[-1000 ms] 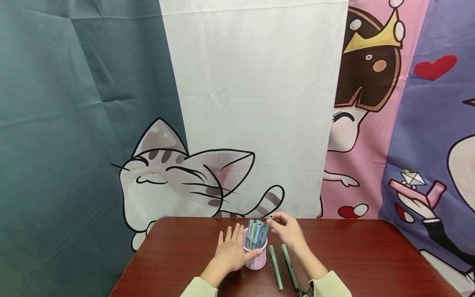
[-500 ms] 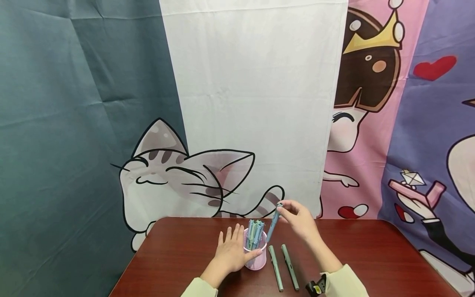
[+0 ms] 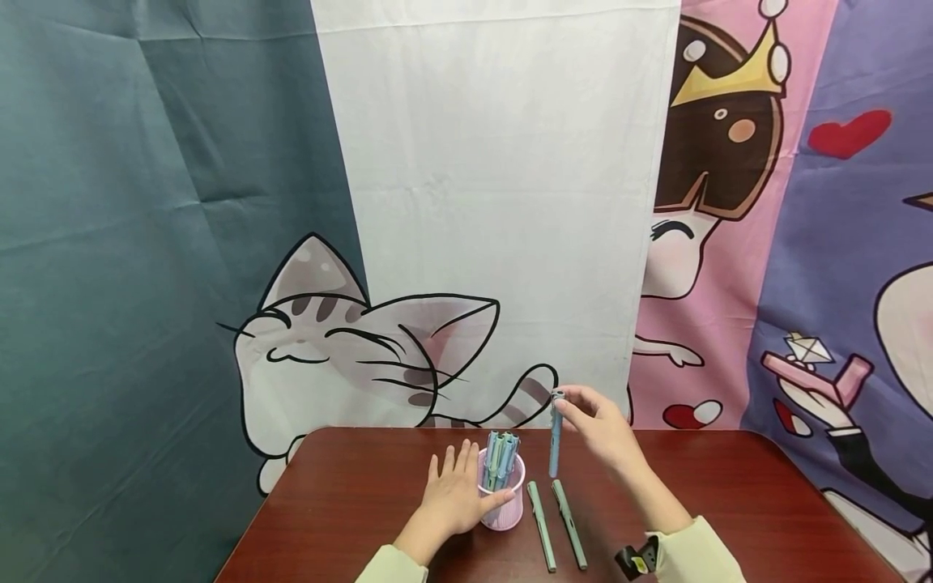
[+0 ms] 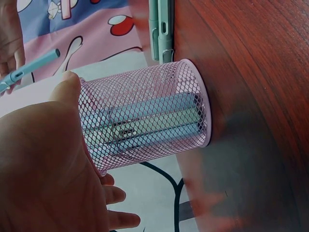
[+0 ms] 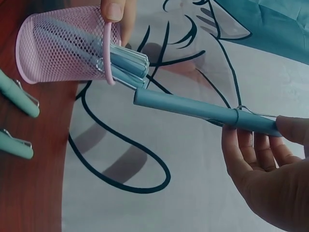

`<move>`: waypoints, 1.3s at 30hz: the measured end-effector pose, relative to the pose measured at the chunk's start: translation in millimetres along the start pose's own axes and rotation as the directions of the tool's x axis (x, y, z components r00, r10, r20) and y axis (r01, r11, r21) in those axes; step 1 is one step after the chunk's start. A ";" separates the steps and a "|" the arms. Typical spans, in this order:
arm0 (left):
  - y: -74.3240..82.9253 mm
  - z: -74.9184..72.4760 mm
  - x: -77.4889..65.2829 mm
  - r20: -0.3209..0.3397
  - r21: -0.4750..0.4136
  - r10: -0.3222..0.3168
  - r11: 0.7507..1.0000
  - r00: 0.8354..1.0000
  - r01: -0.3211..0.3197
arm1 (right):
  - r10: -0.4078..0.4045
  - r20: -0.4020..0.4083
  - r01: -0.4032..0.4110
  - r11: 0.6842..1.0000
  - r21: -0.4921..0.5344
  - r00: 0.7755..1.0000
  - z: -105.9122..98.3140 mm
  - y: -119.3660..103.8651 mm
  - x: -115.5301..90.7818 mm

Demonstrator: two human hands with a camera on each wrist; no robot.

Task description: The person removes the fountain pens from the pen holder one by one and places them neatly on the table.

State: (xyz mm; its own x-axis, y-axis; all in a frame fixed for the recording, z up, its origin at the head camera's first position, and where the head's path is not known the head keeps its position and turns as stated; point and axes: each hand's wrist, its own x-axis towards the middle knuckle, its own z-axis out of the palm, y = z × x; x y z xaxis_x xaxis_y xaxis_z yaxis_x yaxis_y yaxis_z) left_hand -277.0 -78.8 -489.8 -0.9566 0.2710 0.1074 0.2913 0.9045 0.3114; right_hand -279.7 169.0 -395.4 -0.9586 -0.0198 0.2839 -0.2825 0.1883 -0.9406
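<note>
The blue pen (image 3: 555, 441) is up in the air, almost straight up and down, to the right of the pink cup (image 3: 503, 513). The right hand (image 3: 602, 427) pinches its top end. More pens (image 3: 501, 461) stand in the cup. The left hand (image 3: 455, 495) touches the cup, fingers spread out straight. Two green pens (image 3: 542, 528) lie on the brown table (image 3: 364, 486).
</note>
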 end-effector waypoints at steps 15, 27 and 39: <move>-1.1 0.5 -0.4 -0.008 0.006 0.002 1.000 1.000 -0.002 | 0.046 -0.031 -0.048 0.996 -0.077 0.998 -26.7 20.0 -7.1; -0.9 1.6 0.1 -0.018 0.033 0.010 0.999 1.000 -0.010 | 0.156 -0.007 -0.157 0.987 -0.045 0.988 -37.4 40.7 -9.7; 0.7 1.2 -1.4 -0.017 0.041 0.002 0.999 1.000 -0.002 | 0.243 0.015 -0.243 0.970 -0.008 0.970 -44.3 65.7 -7.4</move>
State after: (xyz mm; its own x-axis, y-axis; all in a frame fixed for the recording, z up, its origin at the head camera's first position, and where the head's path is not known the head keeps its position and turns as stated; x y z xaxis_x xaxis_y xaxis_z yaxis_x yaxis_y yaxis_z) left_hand -275.4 -78.2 -490.8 -0.9555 0.2677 0.1240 0.2922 0.9167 0.2724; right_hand -289.6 225.0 -451.1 -0.9990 0.0119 0.0441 -0.0409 0.1958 -0.9798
